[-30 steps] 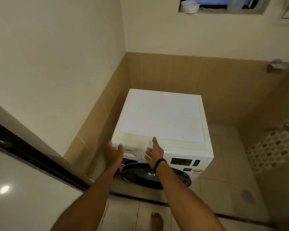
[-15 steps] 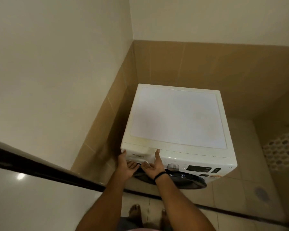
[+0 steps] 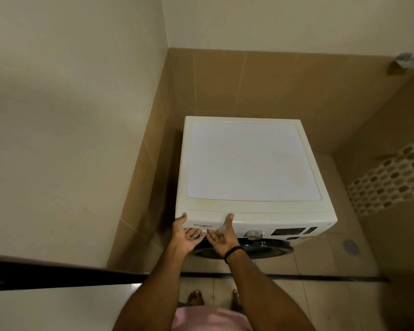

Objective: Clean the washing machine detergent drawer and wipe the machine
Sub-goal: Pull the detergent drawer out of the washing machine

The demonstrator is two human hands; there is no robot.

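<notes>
A white front-loading washing machine (image 3: pixel 251 161) stands in the tiled corner, seen from above. Its detergent drawer (image 3: pixel 202 222), with a brand label, sits flush at the left of the front panel. My left hand (image 3: pixel 187 237) and my right hand (image 3: pixel 221 237) are both on the drawer front, palms up. The fingers hook under its lower edge, with the thumbs resting on the top edge at either end. A black band circles my right wrist. Nothing else is in either hand.
A silver dial (image 3: pixel 253 234) and a dark display (image 3: pixel 287 231) lie right of the drawer, above the dark round door (image 3: pixel 261 249). The left wall stands close to the machine. A floor drain (image 3: pixel 351 246) and a dark threshold strip (image 3: pixel 320 278) mark the floor.
Both hands came down from the machine's top front edge onto the drawer front and now hook under it. The view has moved closer and tilted down.
</notes>
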